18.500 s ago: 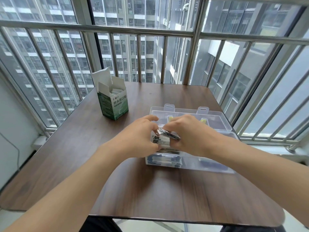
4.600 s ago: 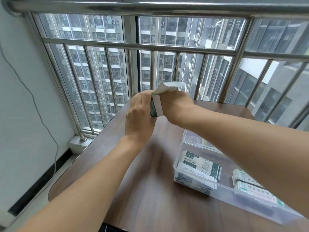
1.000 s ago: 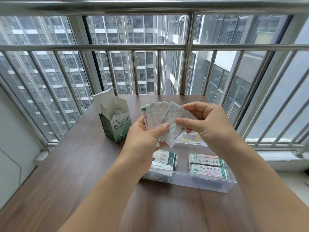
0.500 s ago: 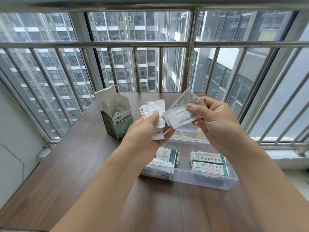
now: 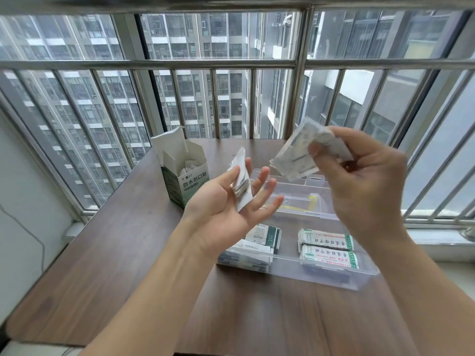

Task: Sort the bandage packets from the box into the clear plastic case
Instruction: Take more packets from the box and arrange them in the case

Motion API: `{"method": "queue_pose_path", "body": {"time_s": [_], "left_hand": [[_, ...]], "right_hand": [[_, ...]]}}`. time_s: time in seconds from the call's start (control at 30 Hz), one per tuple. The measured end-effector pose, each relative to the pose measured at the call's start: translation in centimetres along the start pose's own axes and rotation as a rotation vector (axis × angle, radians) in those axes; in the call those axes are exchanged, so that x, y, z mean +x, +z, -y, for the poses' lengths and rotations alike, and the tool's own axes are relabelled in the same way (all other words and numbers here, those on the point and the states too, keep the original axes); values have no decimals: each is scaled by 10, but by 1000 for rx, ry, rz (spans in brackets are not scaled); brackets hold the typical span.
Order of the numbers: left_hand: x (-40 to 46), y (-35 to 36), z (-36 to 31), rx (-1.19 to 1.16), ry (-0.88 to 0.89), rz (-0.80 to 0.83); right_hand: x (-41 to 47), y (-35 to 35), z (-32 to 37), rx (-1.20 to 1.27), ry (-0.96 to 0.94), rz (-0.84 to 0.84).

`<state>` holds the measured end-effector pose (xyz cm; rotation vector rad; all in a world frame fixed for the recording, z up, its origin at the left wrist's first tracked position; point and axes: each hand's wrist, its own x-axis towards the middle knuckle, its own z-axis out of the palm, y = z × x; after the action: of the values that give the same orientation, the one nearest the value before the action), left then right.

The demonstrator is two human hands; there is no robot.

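Nearest the camera, two bare forearms reach forward over a dark wood-grain table (image 5: 108,273). Just beyond them, on the table, sits the clear plastic case (image 5: 334,277), its lid thrown back toward the window. In the case's left part lies a stack of green-and-white packets (image 5: 259,240); to their right, apart from them, lie two white packets with green ends (image 5: 326,246), side by side.

Above the case, the left hand (image 5: 226,211) is turned palm up with its fingers spread and nearly straight. A small bunch of white bandage packets (image 5: 241,181) stands on edge against its thumb and the base of its fingers; whether the thumb pinches them I cannot tell. The right hand (image 5: 370,181) is raised higher and to the right, its fingers curled, with thumb and fingertips gripping a fanned bunch of white wrappers (image 5: 295,155) that is blurred.

Farther back and to the left, the green-and-white cardboard box (image 5: 183,178) stands upright on the table, well apart from the case, its top flaps open and more white packets showing inside.

Beyond the table's far edge runs a metal window grille (image 5: 298,73), and through the glass rise tall apartment blocks (image 5: 200,98).
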<state>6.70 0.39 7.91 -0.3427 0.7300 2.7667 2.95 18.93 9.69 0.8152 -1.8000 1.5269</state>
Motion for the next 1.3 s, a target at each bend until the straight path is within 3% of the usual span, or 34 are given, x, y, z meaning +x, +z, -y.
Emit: {"method": "queue_pose_path", "body": {"time_s": [0.07,0.17,0.33,0.53,0.6,0.73,0.8,1.03,1.3], "left_hand": [[-5,-7,0,-50,-59,117],[-11,-9,3,-143,-118,256],[-13,-5,11,-130,-127,216],[-5,-9,18,-140,-95,193],[-3,-9,21,-174,-47,198],[2,0,27,-150,39,137],[7,3,31,-109,104,132],[11,5,29,-93,119,193],[9,11,30,11,165,177]], "right_hand": [[-9,-7,2,-314,-396,160],[-19,-11,-3,-504,-779,398],[-19,-9,-6,-579,-928,436],[-16,-5,-5,-617,-790,454],[-19,-5,-1,-438,-545,306],[-30,18,15,124,152,-124],[-35,35,19,201,292,-187],[-42,51,18,-182,153,-28],[-25,39,6,-394,-52,394]]}}
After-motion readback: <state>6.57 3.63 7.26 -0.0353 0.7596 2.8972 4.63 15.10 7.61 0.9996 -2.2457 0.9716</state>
